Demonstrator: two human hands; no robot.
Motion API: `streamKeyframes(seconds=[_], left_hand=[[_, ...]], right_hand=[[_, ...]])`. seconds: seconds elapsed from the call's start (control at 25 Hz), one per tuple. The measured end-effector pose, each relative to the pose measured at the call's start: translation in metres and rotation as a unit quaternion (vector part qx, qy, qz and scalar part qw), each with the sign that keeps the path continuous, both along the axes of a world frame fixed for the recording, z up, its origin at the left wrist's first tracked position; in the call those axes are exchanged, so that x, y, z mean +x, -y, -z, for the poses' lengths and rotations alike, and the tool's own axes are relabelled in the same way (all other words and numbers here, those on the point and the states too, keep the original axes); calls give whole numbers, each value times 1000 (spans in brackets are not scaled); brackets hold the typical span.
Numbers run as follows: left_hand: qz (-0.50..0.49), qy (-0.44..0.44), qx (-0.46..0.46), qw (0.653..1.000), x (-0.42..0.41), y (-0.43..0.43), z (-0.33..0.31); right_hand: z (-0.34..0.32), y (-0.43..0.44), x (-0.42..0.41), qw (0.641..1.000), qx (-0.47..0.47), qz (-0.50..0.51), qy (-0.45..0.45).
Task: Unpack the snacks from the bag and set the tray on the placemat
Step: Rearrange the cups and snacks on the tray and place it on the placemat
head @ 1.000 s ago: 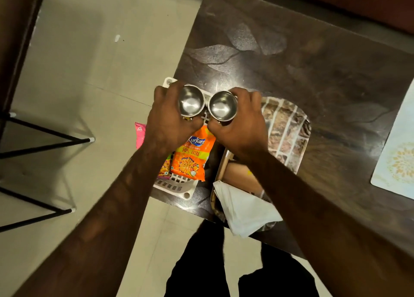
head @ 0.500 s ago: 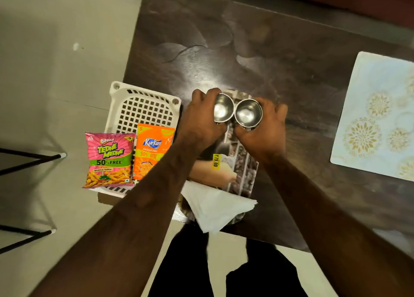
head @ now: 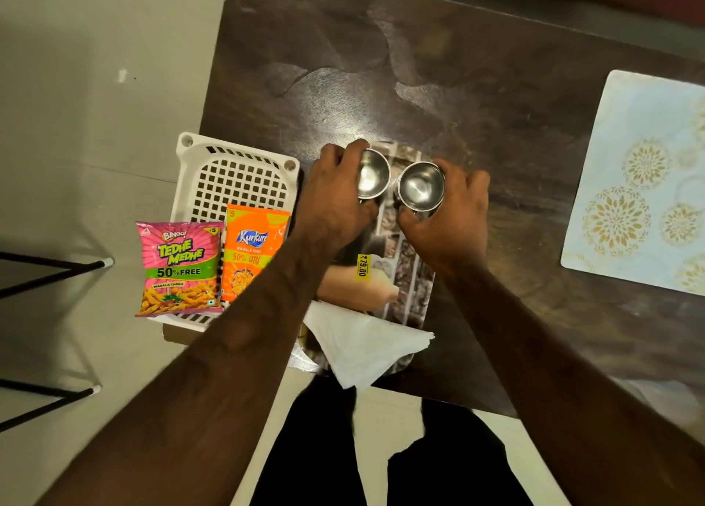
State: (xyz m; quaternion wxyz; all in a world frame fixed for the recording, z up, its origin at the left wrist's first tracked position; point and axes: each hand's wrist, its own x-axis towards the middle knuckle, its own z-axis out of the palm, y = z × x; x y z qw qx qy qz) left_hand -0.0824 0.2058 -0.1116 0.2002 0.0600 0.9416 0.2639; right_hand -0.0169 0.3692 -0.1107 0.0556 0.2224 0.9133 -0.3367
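Table [head: 477,97]: dark wood-grain top, left edge running down past the basket, near edge close to the person's legs; the far half is bare

Basket [head: 213,177]: white plastic lattice, at the table's left near corner, its near end overhanging the edge. 2 snack packets lie on its near half

Pink packet [head: 179,269]: flat, label up, on the basket's left side, jutting past the basket's left rim

Orange packet [head: 253,250]: flat, just beside the pink packet on its right, right lower part hidden by the left forearm

Tray [head: 410,276]: printed surface with a yellow price sticker, lying on the table just right of the basket, well apart from the placemat; much of it is covered by arms and napkin

Napkin [head: 362,345]: white, folded, on the tray's near end, its corner hanging past the table edge

Left cup [head: 372,177] and right cup [head: 419,187]: 2 steel cups, mouths up, rims almost touching, over the tray's far end

Left hand [head: 335,196]: fingers curled around the left cup

Right hand [head: 450,211]: fingers wrapped around the right cup

Placemat [head: 641,185]: pale with gold flower prints, at the table's right side, nothing on its visible part; open tabletop lies between it and the tray
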Motion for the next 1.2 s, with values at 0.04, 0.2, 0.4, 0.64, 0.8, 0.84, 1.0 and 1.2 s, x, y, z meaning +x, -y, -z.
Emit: streamKeyframes(seconds=[0.04, 0.2, 0.4, 0.64, 0.8, 0.84, 1.0, 1.2], left_hand=[[0, 2, 0, 1000, 0, 0, -1], [7, 26, 3, 1000, 3, 0, -9], [-31, 5, 61, 998, 25, 21, -37], [-138, -32, 105, 984, 67, 65, -60], [-231, -3, 4, 973, 79, 124, -55], [-235, 38, -27, 971, 81, 134, -51], [-210, 124, -76, 967, 91, 140, -39], [-190, 125, -61, 972, 98, 140, -31]], right_hand=[[0, -1, 0, 1000, 1, -3, 3], [-1, -2, 0, 1000, 0, -16, 27], [-6, -3, -1, 998, -6, -28, 57], [-22, 1, 4, 997, -36, -25, 58], [-38, 6, 23, 998, -17, 31, -57], [-40, 14, 26, 998, -56, 13, -28], [-39, 80, 34, 952, -238, -114, 157], [-25, 156, 23, 902, -344, -34, 258]])
